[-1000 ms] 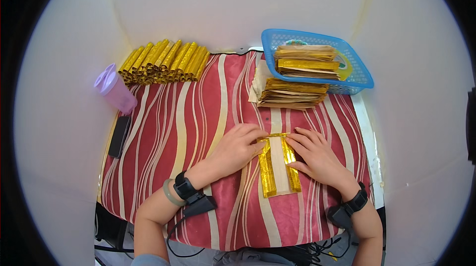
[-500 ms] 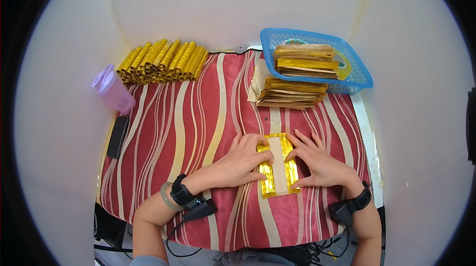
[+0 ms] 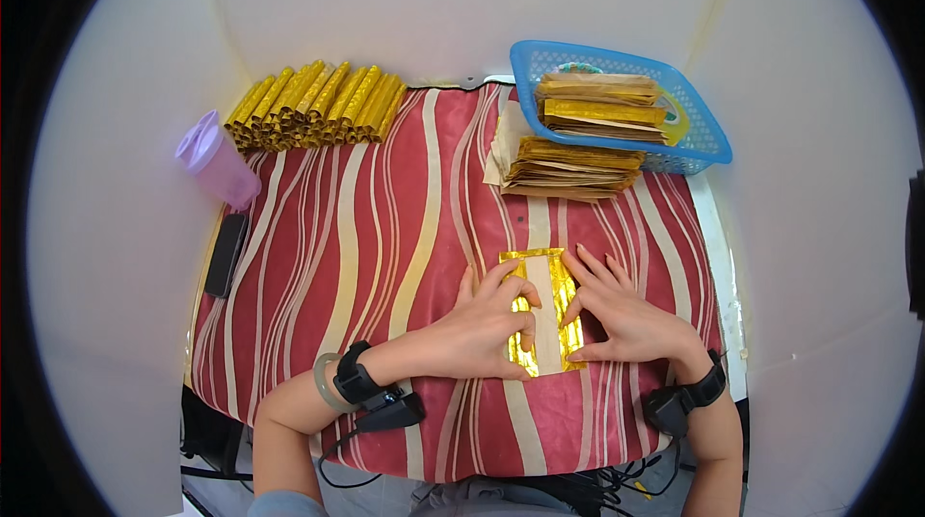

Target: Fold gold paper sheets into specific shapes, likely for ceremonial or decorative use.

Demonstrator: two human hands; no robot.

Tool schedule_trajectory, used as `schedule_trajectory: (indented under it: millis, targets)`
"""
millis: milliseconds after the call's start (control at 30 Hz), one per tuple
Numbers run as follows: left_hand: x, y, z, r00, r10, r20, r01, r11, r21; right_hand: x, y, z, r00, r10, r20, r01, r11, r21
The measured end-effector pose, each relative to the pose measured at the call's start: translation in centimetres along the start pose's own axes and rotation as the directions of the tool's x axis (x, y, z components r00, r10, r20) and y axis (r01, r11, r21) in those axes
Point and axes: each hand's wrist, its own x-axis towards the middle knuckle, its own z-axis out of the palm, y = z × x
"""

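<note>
Lower than a second ago, the left hand (image 3: 482,324) has slid from the paper's top edge to its left strip (image 3: 523,358), fingers curled, thumb apart by the bottom corner, while the right hand (image 3: 626,319) has spread its thumb down the right strip (image 3: 570,336). Neither hand seems to grip: both stay loosely open, touching the foil. Between them the paper (image 3: 545,315) lies flat on the counter (image 3: 328,324), its sides apparently being smoothed, not yet rolled.
</note>
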Motion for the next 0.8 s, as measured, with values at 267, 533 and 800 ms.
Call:
schedule_trajectory:
  millis: [267,533,800]
  targets:
    - [-0.1,0.6,-0.1,0.999,-0.014,0.049,0.010,0.998,0.069,0.0,-0.1,-0.3,0.999,-0.019,0.045,0.022,0.999,-0.046]
    - [-0.2,0.1,0.0,0.999,-0.003,0.034,0.002,1.000,0.015,-0.1,0.8,0.3,0.999,-0.028,0.025,0.028,1.000,-0.014]
    - [-0.5,1.2,0.0,0.999,0.040,-0.028,-0.037,0.995,0.097,-0.2,0.0,-0.2,1.000,0.029,0.012,-0.028,0.998,-0.052]
